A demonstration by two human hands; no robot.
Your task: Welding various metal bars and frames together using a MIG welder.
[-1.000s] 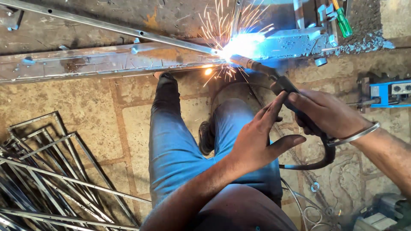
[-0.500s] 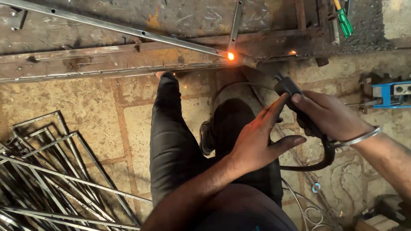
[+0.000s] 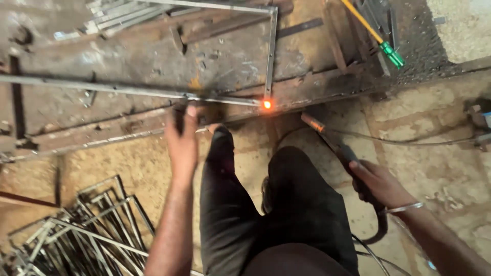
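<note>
Steel workbench (image 3: 128, 61) fills the top of the view, stone floor below, a heap of finished bar frames (image 3: 87, 235) at lower left. On the bench lies a thin metal frame (image 3: 269, 51), its corner joint showing an orange-hot weld spot (image 3: 266, 105) near the bench edge. Left hand (image 3: 183, 140) reaches up to the frame's long bar; fingers look curled at it, but motion blur means I cannot tell if they grip. Right hand (image 3: 376, 184) is wrapped around the electrode holder (image 3: 332, 143), rod tip lifted just off the joint, no arc. Step looks like between tacks: one weld made, frame being steadied. Next move likely needs the frame held square and the rod brought to the next joint.
</note>
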